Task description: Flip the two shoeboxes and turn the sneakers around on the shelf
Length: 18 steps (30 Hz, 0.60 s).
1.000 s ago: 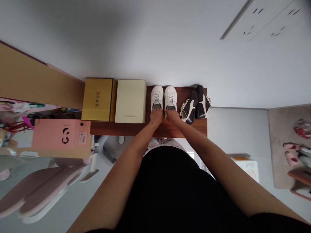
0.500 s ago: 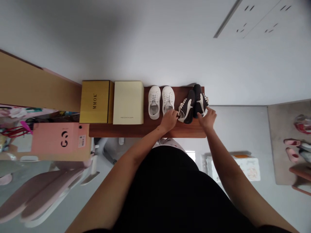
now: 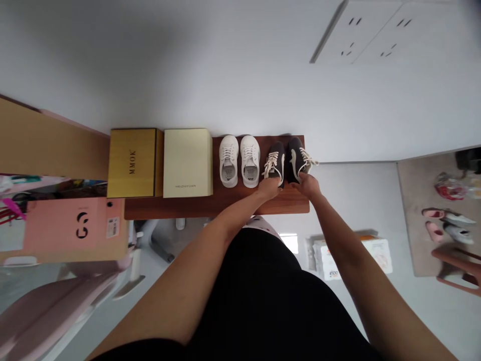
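Two dark brown sneakers with cream laces and stripes stand at the right end of a wooden shelf (image 3: 218,206). My left hand (image 3: 270,188) is closed round the heel of the left dark sneaker (image 3: 276,155). The heel of the right dark sneaker (image 3: 296,153) is in the grip of my right hand (image 3: 308,186), thumb at its opening. Both toes point toward the wall. Just left of them sits a pair of white sneakers, the left one (image 3: 228,158) and the right one (image 3: 250,158) side by side.
A cream box (image 3: 188,163) and a gold box (image 3: 131,163) take up the shelf's left part. A pink box (image 3: 62,225) and a pink chair (image 3: 56,306) are at the left. On the wall are sockets (image 3: 372,30). Slippers (image 3: 434,230) and a white package (image 3: 376,255) lie at the right.
The dark sneakers have gone from leaning together on their sides to more upright with a small gap between them. Both hands have closed in on the heels. The view has shifted slightly.
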Motion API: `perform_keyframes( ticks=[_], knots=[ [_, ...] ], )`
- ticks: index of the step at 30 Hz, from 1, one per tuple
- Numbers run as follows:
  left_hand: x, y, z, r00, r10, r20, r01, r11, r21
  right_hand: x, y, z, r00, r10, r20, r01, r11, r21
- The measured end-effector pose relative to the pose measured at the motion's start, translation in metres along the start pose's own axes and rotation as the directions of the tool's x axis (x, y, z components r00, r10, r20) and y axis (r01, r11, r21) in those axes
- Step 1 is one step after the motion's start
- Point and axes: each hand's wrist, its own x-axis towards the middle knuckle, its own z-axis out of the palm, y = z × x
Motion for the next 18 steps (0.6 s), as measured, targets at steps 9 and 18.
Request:
perform_keyframes(
  ticks=[9,18],
  knots=[
    [0.018,0.017,-0.035,1.000,0.017,-0.019,-0.015,0.994,0.111,0.006,-0.029,-0.015,0.995,-0.091,0.042,0.097,0.977,-0.189],
    [0.034,0.018,-0.028,0.999,0.007,-0.034,-0.001,0.988,0.156,0.022,-0.040,-0.020,0.991,-0.085,0.107,0.109,0.965,-0.240]
  ],
)
